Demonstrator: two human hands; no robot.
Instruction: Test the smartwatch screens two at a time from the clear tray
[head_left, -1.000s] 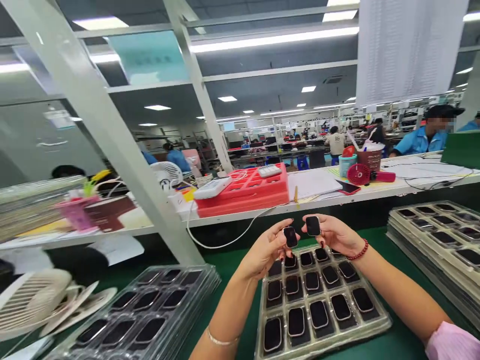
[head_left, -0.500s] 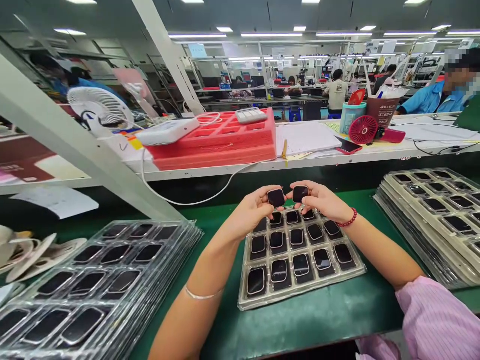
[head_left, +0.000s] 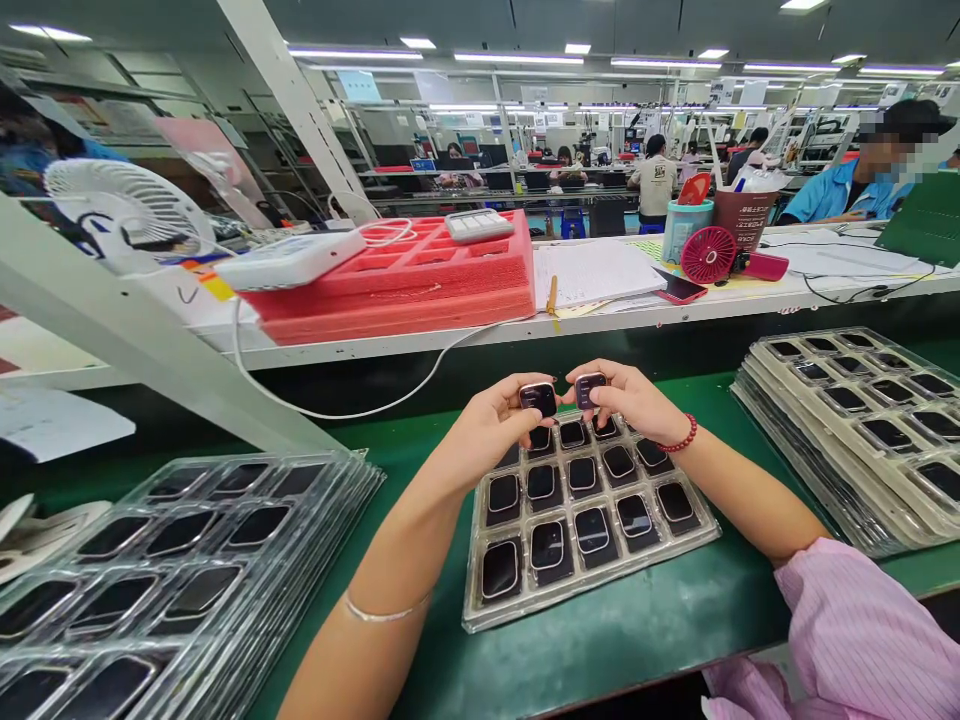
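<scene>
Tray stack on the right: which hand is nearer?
Right. The right hand is left of the tray stack, not touching it; the left hand is farther left.

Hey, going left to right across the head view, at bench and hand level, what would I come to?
Left tray stack, left hand, left-held square device, right-held square device, right hand, red beaded bracelet, right tray stack.

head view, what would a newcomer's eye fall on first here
Likely the lit smartwatch in the left hand and the second lit smartwatch in the right hand, above the far side of a plastic tray. Next, the red compartmented tray on the shelf behind, then the left tray stack and right tray stack on the bench.
</scene>
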